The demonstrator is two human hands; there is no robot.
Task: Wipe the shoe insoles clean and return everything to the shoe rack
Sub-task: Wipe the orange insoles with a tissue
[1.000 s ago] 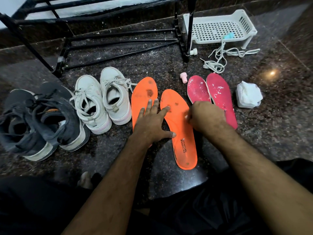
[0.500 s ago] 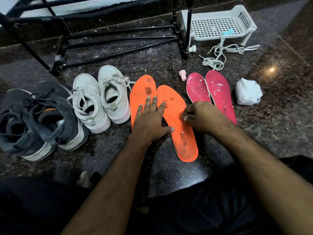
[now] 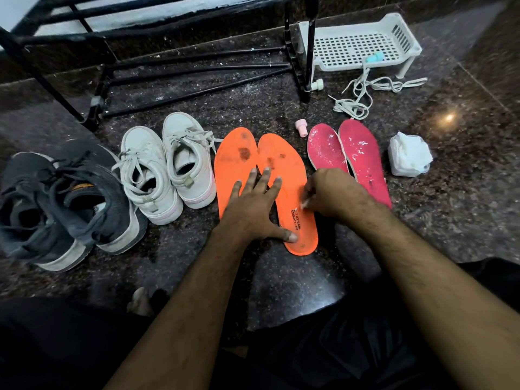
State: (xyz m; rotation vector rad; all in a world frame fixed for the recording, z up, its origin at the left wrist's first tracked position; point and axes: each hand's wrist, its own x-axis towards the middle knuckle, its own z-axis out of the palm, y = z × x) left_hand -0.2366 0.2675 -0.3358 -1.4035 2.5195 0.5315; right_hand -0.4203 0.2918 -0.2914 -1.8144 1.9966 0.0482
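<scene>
Two orange insoles (image 3: pixel 284 190) lay side by side on the floor; our left hand (image 3: pixel 253 204) pressed them flat, fingers spread, while our right hand (image 3: pixel 332 192) pinched a small white wipe (image 3: pixel 304 204) against the right one. Wiping was underway; next, we judged, came the dark stains. Two pink insoles (image 3: pixel 349 156), four shoes, one rack (image 3: pixel 168 68).

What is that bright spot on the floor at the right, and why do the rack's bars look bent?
Head view: the spot is a lamp's glare on the polished stone floor; the wide-angle lens bows the shoe rack near the frame's edges; the lighting is dim, and the orange insoles show sharply.
</scene>
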